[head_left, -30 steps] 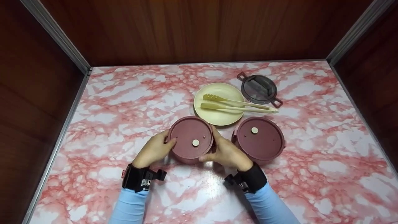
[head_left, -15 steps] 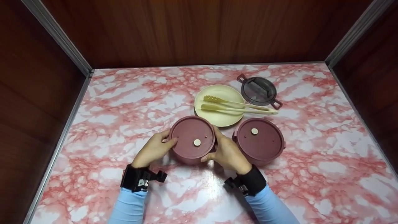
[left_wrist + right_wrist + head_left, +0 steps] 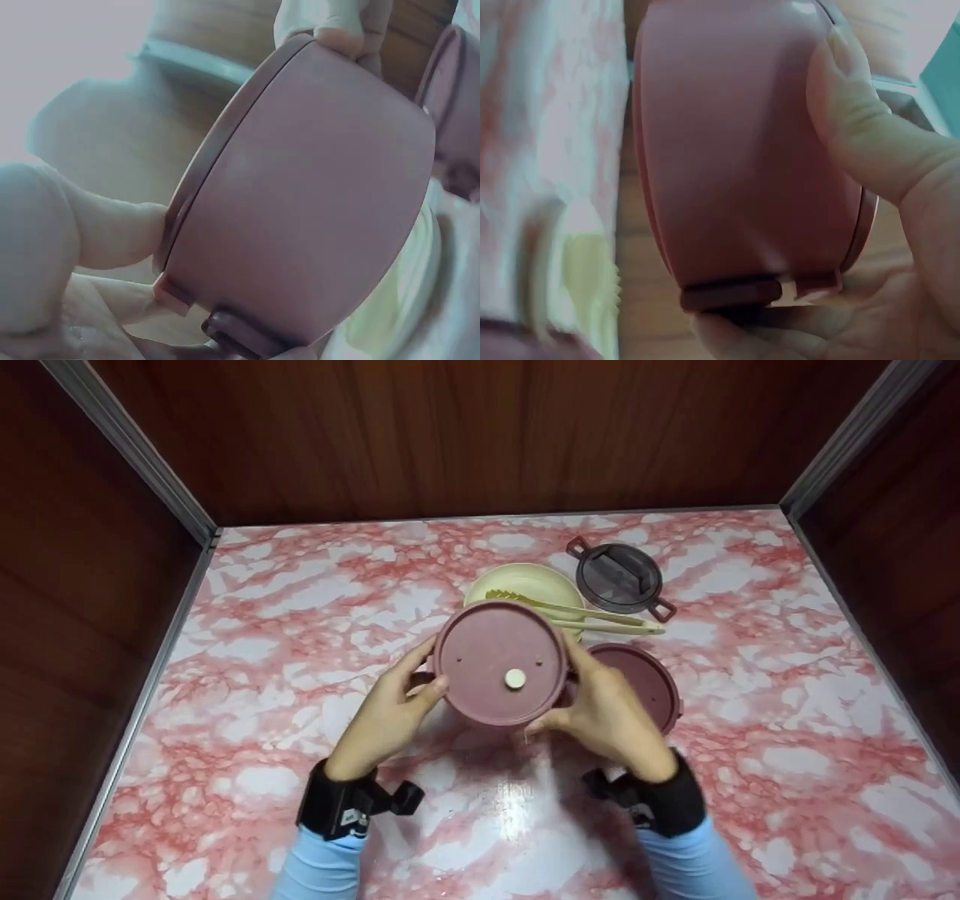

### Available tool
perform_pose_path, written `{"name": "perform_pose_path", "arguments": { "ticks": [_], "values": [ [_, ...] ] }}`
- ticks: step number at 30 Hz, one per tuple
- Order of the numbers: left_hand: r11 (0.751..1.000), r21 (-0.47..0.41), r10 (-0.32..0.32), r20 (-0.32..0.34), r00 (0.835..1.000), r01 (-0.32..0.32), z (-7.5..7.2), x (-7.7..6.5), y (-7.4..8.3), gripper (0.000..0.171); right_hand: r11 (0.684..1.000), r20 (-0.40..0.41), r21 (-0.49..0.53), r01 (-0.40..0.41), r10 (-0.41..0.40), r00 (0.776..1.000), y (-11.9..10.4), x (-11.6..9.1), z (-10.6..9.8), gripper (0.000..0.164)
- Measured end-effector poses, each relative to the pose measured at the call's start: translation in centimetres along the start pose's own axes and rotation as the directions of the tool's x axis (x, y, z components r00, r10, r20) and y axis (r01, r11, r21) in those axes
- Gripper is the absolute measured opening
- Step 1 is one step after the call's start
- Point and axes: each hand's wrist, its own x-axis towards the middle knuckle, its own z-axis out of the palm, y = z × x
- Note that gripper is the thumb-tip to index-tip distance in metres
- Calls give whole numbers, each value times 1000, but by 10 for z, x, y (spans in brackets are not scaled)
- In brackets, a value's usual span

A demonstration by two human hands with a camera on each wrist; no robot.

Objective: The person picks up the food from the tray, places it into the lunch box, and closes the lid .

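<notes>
A maroon lidded pot (image 3: 491, 652) is held up between both hands, off the table, its flat lid with an off-centre cream knob (image 3: 514, 679) facing up in the head view. The left hand (image 3: 386, 716) grips its left side, thumb on the lid's edge and fingers at the side handle. Its smooth side wall (image 3: 300, 195) fills the left wrist view. At the right side the right hand (image 3: 611, 712) grips it, with the thumb (image 3: 855, 112) lying along the wall and fingers under the dark handle (image 3: 731, 292).
A second maroon pot (image 3: 649, 682) stands to the right, partly behind the right hand. Farther back are a cream plate (image 3: 517, 576) with cream tongs (image 3: 607, 621) across it, and a dark see-through lid with two side handles (image 3: 619, 577). Brown panels (image 3: 480, 442) enclose the marbled table.
Both hands have lifted the lidded pot off the table and carried it right and away from the person. It now covers part of the plate and tongs. The other things stay put.
</notes>
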Motion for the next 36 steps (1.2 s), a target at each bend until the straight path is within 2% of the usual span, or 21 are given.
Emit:
{"name": "perform_pose_path", "arguments": {
  "ticks": [3,6,12,16,19,24,28,36],
  "values": [
    [999,22,36,7,999,-36,15,8,10,61,999,-2,-17,37,-37,999,6,0,-24,126],
    [999,19,43,31,999,-44,31,19,16,64,999,4,-22,49,-49,999,15,-1,-46,123],
    [1000,2,6,74,997,-6,64,39,22,67,999,52,-31,12,-10,999,38,-8,-79,119],
    [999,32,-6,91,996,3,86,49,18,67,999,109,-34,-40,43,993,54,-17,-94,119],
    [998,58,7,107,994,-13,101,54,13,65,998,139,-38,-55,60,988,66,-23,-102,119],
    [998,28,42,145,989,-47,120,59,6,61,996,172,-61,-61,71,982,82,-32,-108,120],
    [998,46,29,164,986,-37,129,59,2,61,993,195,-84,-80,95,976,89,-36,-110,121],
    [993,118,-11,175,985,-10,138,58,-1,65,992,236,-61,-113,125,964,97,-38,-117,122]
  ]
}}
